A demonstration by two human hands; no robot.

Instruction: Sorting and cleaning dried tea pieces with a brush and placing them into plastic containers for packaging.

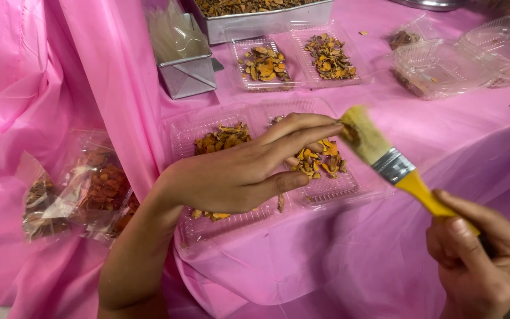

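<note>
My left hand (240, 171) reaches over an open clear plastic clamshell tray (332, 190) that holds orange and brown dried slices (320, 159). Its fingertips pinch a small dark dried piece right at the bristles of a paintbrush (385, 158). My right hand (479, 254) grips the brush by its yellow handle at the lower right, bristles pointing up and left. The brush has a metal ferrule and pale bristles. My left hand hides part of the tray's left half.
A second open clamshell (293, 62) with dried slices lies farther back, and empty clear clamshells (444, 68) sit at the right. A metal tray of slices (267, 18) and a metal box of plastic bags (187, 74) stand behind. Filled bags (90, 189) lie left on pink cloth (473, 136).
</note>
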